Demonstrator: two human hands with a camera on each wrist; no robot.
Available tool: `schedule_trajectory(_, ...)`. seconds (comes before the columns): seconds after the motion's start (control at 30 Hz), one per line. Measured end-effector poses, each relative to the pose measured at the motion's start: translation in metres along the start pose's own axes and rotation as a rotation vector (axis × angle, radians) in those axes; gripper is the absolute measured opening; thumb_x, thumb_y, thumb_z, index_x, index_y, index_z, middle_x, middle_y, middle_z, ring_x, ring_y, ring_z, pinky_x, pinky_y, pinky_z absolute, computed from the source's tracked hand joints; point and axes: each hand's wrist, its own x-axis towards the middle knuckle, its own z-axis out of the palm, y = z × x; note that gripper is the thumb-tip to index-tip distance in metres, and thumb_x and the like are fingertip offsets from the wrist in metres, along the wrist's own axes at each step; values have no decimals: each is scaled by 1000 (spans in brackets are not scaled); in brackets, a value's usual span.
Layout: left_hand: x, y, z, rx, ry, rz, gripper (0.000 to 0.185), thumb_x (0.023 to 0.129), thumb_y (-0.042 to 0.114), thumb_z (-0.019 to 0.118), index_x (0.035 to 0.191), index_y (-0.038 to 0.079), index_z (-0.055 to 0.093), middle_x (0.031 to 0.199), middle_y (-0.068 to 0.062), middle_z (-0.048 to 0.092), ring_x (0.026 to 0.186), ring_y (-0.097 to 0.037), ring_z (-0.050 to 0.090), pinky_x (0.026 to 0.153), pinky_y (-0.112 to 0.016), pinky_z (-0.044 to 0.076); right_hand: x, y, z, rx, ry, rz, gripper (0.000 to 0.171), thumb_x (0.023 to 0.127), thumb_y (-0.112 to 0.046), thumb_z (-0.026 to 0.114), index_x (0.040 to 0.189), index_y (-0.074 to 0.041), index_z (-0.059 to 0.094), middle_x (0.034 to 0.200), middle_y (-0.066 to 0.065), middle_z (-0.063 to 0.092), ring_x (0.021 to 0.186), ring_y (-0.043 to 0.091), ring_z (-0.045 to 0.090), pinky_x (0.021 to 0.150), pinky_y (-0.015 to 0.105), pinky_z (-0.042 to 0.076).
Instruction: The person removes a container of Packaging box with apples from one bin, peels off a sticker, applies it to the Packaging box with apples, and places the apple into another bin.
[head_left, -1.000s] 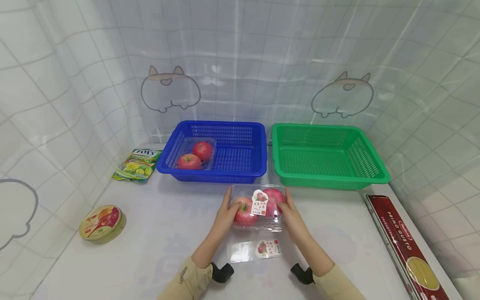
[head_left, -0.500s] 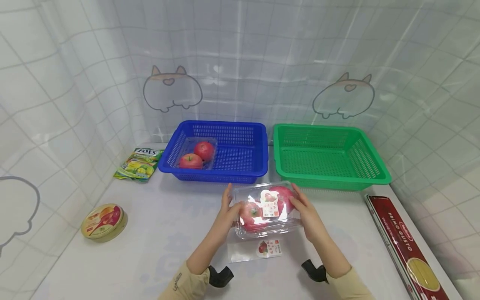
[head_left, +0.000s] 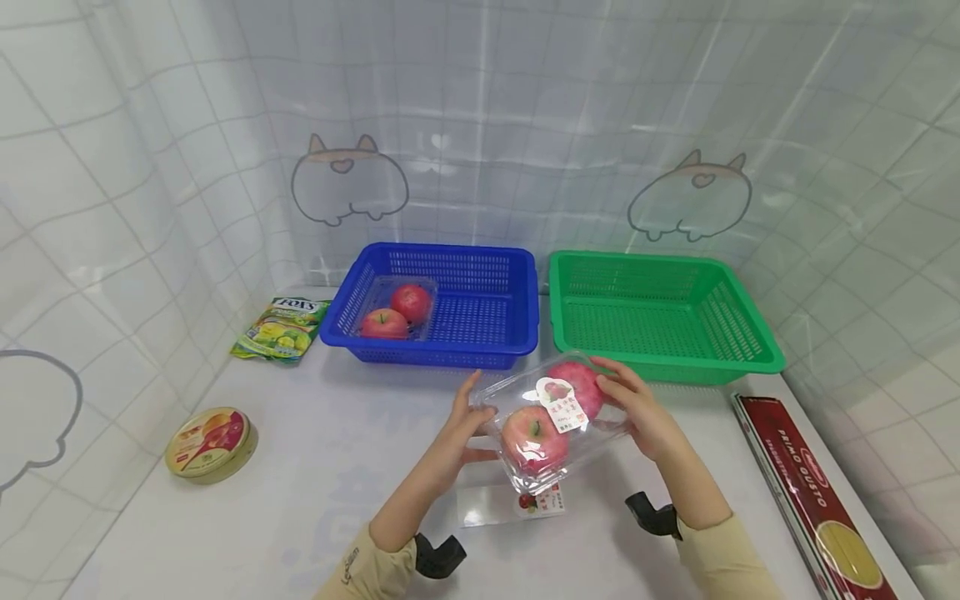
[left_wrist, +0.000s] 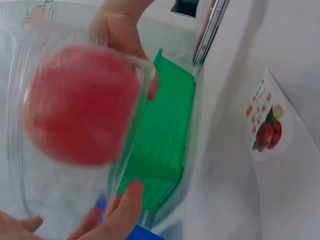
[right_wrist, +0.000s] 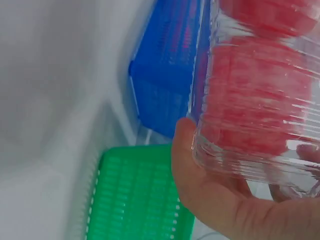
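A clear plastic box (head_left: 512, 393) holds two red apples (head_left: 534, 442) and bears a white sticker (head_left: 564, 406) on its lid. It is raised above the table, slanted with its right end farther back. My left hand (head_left: 452, 435) holds its left end, thumb over the lid edge and fingers spread along the side. At the opposite end, my right hand (head_left: 641, 410) grips it between thumb and fingers. The right wrist view shows the box's ribbed underside (right_wrist: 255, 100) with the right-hand fingers against its end. Under the box lies a label strip (head_left: 487, 506), partly covered.
At the back stands a blue basket (head_left: 431, 343) with another boxed pair of apples (head_left: 386, 322), beside a green basket (head_left: 667, 362). To the left are a FOX'S candy bag (head_left: 281, 329) and a round tin (head_left: 210, 444). A red spaghetti box (head_left: 813, 492) lies along the right.
The box has been lifted and turned, its right end swinging away and its left end coming nearer. My right hand has moved right and farther back with it. The baskets stay put.
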Motion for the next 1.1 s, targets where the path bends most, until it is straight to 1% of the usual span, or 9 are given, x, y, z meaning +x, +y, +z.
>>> schedule_trajectory(0.07,-1,0,-1,10,-29,-2,65,91,30,43,147,21,12,132,-25,30,104,-30,50,84,-47,49,1,-2,-5,24,-35,-11,44,96,-23,47,137,-9,39,118,1,49,103,15,54,87,39,45)
schedule_trajectory(0.13,-1,0,-2,13,-68,-6,63,91,30,42,147,18,15,124,-22,36,97,-24,52,86,-46,48,1,-4,-9,71,-76,-3,38,96,-21,48,134,-15,46,113,-5,54,97,12,57,79,34,50)
schedule_trajectory(0.27,-2,-2,-1,10,-151,-10,63,91,31,41,147,16,16,128,-22,34,99,-23,51,89,-44,47,1,-9,-15,153,-154,33,32,96,-18,48,125,-26,56,109,-7,59,95,13,59,76,37,53)
schedule_trajectory(0.43,-2,-3,-1,21,-224,4,66,89,28,44,147,18,15,139,-24,26,112,-30,46,91,-45,45,3,-11,-19,124,-228,36,34,96,-18,46,127,-29,57,112,-9,60,100,13,58,81,39,51)
schedule_trajectory(0.57,-1,-5,-4,80,-285,35,68,88,27,49,148,23,16,144,-21,20,120,-32,40,92,-47,43,6,-12,-22,76,-270,43,34,96,-21,46,127,-28,57,114,-11,60,103,13,56,84,45,48)
schedule_trajectory(0.7,-4,-7,-7,170,-376,66,70,89,36,54,148,29,15,148,-16,14,123,-34,37,89,-46,45,8,-14,-23,34,-296,62,32,95,-23,48,125,-29,59,114,-13,61,105,13,57,86,48,46)
schedule_trajectory(0.77,-5,-7,-7,193,-410,66,71,89,39,54,148,32,15,149,-14,12,124,-36,35,87,-43,46,10,-14,-23,25,-313,72,31,95,-23,49,124,-30,60,114,-13,61,105,13,57,87,48,46)
schedule_trajectory(1.0,-7,-7,-4,194,-446,50,72,89,40,56,147,36,13,148,-14,10,128,-39,26,81,-39,51,16,-12,-25,36,-377,105,33,96,-20,47,127,-27,57,118,-12,60,107,15,57,88,49,45)
schedule_trajectory(1.1,-8,-7,-2,192,-445,35,72,89,39,54,147,37,12,148,-14,10,127,-38,28,83,-41,50,18,-12,-24,31,-390,99,35,96,-20,47,129,-25,56,118,-11,59,106,15,57,87,48,45)
